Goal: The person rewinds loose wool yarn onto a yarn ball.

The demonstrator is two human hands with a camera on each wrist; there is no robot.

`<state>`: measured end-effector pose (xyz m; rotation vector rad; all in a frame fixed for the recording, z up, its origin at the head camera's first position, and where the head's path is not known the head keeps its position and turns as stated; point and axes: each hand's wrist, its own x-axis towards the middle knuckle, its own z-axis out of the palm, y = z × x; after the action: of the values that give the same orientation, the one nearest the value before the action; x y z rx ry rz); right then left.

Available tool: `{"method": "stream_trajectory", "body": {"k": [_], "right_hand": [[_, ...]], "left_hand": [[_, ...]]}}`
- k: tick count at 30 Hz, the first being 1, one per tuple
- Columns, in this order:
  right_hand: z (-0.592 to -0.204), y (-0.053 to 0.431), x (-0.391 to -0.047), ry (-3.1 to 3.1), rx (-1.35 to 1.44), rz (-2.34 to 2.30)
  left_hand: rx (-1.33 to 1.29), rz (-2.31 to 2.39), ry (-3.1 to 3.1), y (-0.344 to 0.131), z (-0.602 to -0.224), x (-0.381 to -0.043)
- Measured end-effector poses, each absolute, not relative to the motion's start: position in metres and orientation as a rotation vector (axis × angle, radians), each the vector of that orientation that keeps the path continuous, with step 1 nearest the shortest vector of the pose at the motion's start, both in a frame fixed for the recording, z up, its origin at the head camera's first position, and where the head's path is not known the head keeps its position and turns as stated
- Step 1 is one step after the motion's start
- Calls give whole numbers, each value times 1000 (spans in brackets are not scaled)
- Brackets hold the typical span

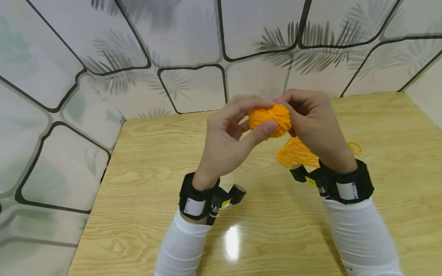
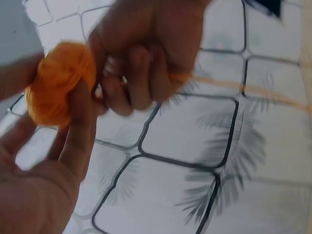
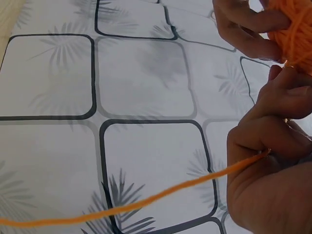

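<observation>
An orange ball of yarn is held up above the table, gripped between the thumb and fingers of my left hand. Close against its right side is my right hand, fingers curled round a yarn strand. In the right wrist view that strand leaves the curled fingers and runs off to the left; the left wrist view shows it trailing away from the right hand. On the table, partly behind the right wrist, lies a loose heap of orange yarn.
The wooden table spreads below both hands. A wall covering with dark-lined stone shapes and leaf prints rises behind it and along the left. Each wrist wears a black strap with a small camera.
</observation>
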<state>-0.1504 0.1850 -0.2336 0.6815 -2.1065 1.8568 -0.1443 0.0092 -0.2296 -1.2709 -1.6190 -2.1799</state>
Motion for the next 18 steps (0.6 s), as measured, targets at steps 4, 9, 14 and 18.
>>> {"method": "stream_trajectory", "body": {"k": [4,9,14,18], "right_hand": [[-241,179,-154,-2296,738,1627],[-242,171,-149,-2430,797,1319],[-238,164,-141,-2468,935,1065],[-233,161,-134,-2460,949,996]], "left_hand": [[-1047,-2367,-1631,3,-235,-153],[-839,-2477,-1598,-2,-236,-158],[-690,-2327,-1619,-1,-237,-160],[-646,-2198,-1662,0,-233,-156]]}}
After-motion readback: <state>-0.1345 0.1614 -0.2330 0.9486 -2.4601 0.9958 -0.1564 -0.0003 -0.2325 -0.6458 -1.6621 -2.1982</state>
